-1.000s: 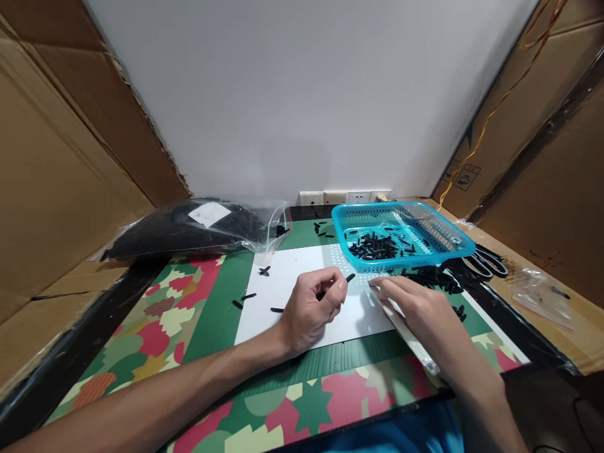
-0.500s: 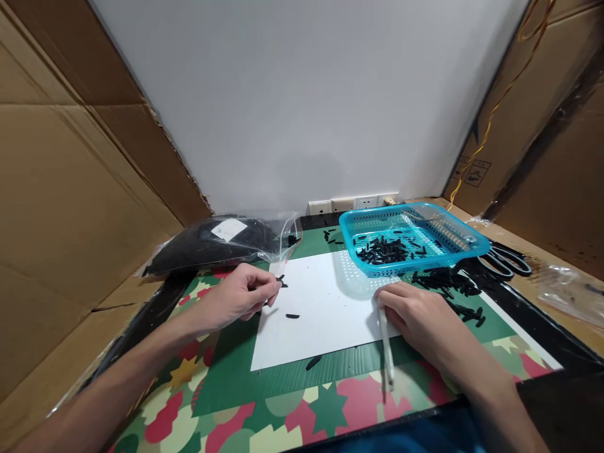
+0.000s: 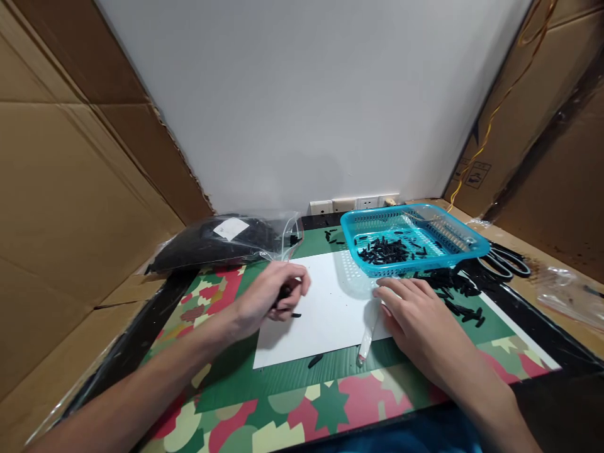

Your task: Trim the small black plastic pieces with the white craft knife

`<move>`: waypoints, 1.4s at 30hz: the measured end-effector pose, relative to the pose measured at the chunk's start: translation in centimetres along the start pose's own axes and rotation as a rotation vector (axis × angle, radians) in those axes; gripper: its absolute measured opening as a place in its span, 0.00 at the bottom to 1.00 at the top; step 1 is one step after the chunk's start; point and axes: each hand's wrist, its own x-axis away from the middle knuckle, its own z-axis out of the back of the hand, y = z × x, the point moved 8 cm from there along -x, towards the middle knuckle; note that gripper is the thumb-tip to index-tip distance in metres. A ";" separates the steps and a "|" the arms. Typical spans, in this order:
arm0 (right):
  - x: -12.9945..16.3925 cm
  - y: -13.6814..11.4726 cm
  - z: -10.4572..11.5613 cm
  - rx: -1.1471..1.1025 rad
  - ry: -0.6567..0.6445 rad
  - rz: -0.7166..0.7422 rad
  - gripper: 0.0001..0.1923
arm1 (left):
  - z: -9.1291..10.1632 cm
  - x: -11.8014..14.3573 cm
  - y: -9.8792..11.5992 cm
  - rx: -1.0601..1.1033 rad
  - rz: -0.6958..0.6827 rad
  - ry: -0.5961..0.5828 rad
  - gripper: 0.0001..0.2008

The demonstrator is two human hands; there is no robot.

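Note:
My left hand rests on the left edge of a white sheet of paper, fingers curled around small black pieces. One loose black piece lies on the paper just right of those fingers. My right hand lies palm down at the paper's right edge, its fingers over the top of a thin white stick that points toward me. Another black piece lies on the green mat below the paper.
A blue plastic basket with several black pieces stands behind my right hand, more black pieces spilled beside it. A clear bag of black parts lies at the back left. Scissors lie right of the basket. Cardboard walls stand on both sides.
My left hand moved from the paper's middle out to the left, then came back right onto the paper's edge. The white stick under my right hand swung to a new angle.

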 end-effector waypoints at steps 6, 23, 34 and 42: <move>0.3 -3.3 2.8 -0.392 0.206 0.113 0.08 | -8.8 -3.5 -1.6 0.165 -0.108 -0.249 0.16; 0.6 -5.7 1.8 -0.223 0.319 0.148 0.07 | -9.5 -3.3 -0.7 0.102 -0.466 -0.132 0.18; 1.2 -1.1 3.6 -0.487 0.484 -0.197 0.05 | -10.7 -3.6 -2.5 0.364 -0.179 -0.308 0.20; 1.6 0.8 2.5 -0.578 0.376 -0.255 0.04 | -11.1 -2.9 -2.6 0.358 -0.131 -0.406 0.19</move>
